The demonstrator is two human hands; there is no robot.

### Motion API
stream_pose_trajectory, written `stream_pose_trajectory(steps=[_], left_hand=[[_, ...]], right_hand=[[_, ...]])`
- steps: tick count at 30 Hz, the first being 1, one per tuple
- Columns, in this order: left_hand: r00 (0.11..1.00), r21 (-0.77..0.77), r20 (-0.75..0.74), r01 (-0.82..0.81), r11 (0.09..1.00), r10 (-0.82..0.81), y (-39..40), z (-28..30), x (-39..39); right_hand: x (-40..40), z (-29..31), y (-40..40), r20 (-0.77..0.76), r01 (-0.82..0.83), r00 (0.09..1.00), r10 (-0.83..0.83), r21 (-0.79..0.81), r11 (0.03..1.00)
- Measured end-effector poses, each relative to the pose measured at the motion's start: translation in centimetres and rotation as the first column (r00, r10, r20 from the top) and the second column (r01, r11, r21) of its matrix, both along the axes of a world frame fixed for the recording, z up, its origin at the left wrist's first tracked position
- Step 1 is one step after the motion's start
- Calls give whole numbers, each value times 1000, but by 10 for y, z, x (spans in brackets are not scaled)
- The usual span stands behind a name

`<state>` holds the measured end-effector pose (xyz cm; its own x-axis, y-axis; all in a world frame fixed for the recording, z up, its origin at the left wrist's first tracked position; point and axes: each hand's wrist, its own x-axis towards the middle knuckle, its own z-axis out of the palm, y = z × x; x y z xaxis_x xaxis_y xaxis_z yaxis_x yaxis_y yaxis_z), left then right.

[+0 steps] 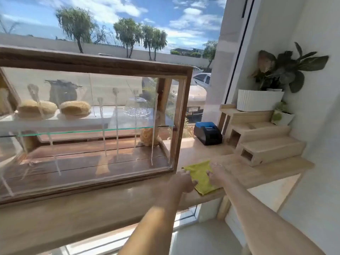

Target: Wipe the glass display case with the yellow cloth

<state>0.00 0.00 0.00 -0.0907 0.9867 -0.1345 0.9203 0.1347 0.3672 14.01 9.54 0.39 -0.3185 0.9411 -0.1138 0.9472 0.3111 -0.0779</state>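
The glass display case (88, 116) has a dark wooden frame and stands on the wooden counter (92, 214), filling the left half of the view. White streaks of foam run down its front pane. The yellow cloth (201, 176) lies flat on the counter just right of the case's lower right corner. My left hand (183, 181) rests on the cloth's left edge and my right hand (219, 173) on its right edge, fingers bent onto the fabric. Whether either hand actually pinches the cloth is unclear.
Inside the case, buns (75, 109) and a glass dome (137, 107) sit on a glass shelf. To the right stand a black and blue receipt printer (207, 133), a stepped wooden riser (261, 138) and a white planter (259, 100) with a plant.
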Motion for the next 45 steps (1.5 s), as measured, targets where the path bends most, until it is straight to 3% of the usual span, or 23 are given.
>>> stream_pose_trajectory(steps=[8, 13, 21, 26, 33, 38, 45], left_hand=[[985, 44, -3, -174, 984, 174, 53, -4, 13], [977, 27, -54, -206, 978, 207, 69, -10, 13], [966, 82, -97, -233, 969, 241, 86, -2, 13], [968, 68, -7, -251, 966, 252, 85, 0, 19], [947, 101, 195, -276, 956, 253, 70, 17, 8], [946, 167, 267, -236, 957, 186, 50, 34, 1], [957, 289, 279, -157, 944, 74, 3, 56, -29]], right_hand=[[-1, 0, 52, 22, -93, 995, 95, -88, 992], [-1, -10, 74, -55, -131, 991, 124, -136, 982], [-1, -12, 91, -166, -121, 980, 111, -47, 992], [4, -8, 94, -243, -103, 965, 96, -17, 995], [11, -3, 86, -496, -83, 864, 87, 30, 996], [14, 7, 61, -690, -18, 722, 48, 51, 999], [6, 34, 5, -758, -27, 638, 137, 155, 988]])
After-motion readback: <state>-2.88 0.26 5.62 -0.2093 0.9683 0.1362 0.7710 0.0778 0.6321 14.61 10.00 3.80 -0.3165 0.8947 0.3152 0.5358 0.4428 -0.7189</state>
